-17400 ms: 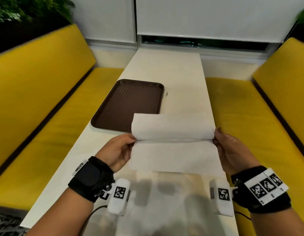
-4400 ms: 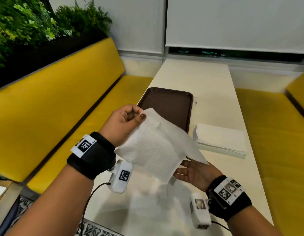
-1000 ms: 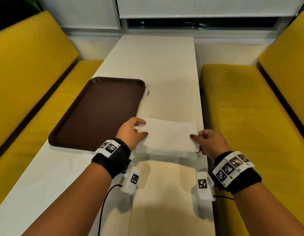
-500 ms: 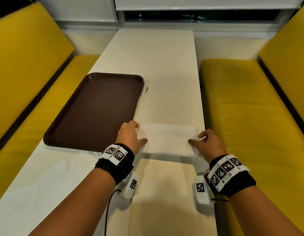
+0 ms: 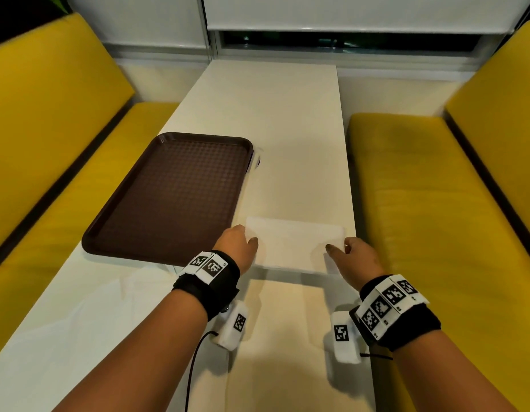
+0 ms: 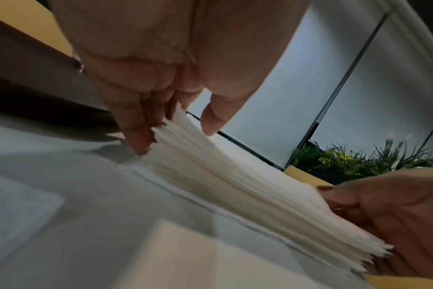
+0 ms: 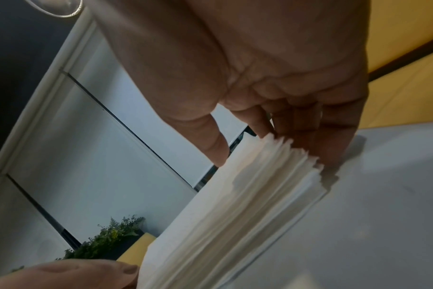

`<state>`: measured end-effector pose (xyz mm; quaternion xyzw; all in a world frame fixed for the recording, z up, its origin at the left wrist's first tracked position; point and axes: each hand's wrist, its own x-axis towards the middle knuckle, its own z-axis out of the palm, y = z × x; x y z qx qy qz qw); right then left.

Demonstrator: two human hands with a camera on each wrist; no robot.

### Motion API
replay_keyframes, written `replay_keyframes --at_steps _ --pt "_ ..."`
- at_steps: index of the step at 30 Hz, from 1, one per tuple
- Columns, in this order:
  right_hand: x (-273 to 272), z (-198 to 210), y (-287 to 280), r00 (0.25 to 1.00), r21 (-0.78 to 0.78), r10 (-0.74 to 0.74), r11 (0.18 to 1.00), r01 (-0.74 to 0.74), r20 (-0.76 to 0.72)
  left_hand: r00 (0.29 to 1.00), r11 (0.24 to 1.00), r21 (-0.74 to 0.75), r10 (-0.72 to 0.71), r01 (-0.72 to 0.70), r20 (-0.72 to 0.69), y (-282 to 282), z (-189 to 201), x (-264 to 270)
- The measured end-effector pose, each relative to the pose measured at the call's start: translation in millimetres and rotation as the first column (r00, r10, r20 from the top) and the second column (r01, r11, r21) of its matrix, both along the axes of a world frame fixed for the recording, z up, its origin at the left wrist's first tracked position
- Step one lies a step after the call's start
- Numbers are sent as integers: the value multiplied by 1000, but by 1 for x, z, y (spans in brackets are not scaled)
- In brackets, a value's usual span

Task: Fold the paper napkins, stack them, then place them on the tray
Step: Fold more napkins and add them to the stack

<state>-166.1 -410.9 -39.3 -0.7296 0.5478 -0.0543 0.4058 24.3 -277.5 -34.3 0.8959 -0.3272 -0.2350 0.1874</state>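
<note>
A stack of folded white napkins (image 5: pixel 293 245) lies on the cream table (image 5: pixel 287 120), just right of the near corner of the brown tray (image 5: pixel 174 197). My left hand (image 5: pixel 247 237) holds the stack's left end, thumb over the top and fingers against the edge. In the left wrist view the left hand (image 6: pixel 176 135) meets the layered stack (image 6: pixel 235 185) at its end. My right hand (image 5: pixel 338 246) holds the right end the same way. Seen from the right wrist, the right hand (image 7: pixel 265 154) has its thumb on top of the stack (image 7: pixel 235 215). Nothing lies in the tray.
Yellow benches (image 5: pixel 436 203) run along both sides of the narrow table. A flat white sheet (image 5: pixel 94 316) lies on the near left of the table, below the tray. The stack's right end is close to the table's right edge (image 5: pixel 351 203).
Both hands have closed in on the two ends of the stack and its layers now sit squarer. The stack is still on the same spot of the table.
</note>
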Motion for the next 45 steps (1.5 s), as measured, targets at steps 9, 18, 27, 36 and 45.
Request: replay_keyframes --at_steps 9,18,27,36,45 --pt "-4 35 24 997 -198 40 979 -54 -73 1000 995 -104 11 -9 16 28 23 2" --pt "13 63 110 961 -202 275 941 -270 -2 995 971 -221 102 -95 20 114 47 11" --pt "45 28 187 908 -53 403 910 -411 -114 975 967 -143 219 -212 34 226 36 29" --pt "71 3 220 868 -102 360 904 -415 -341 994 998 38 53 -57 94 285 5 27" --pt "81 -2 226 897 -93 323 926 -365 -302 995 993 111 -58 49 82 297 -5 29"
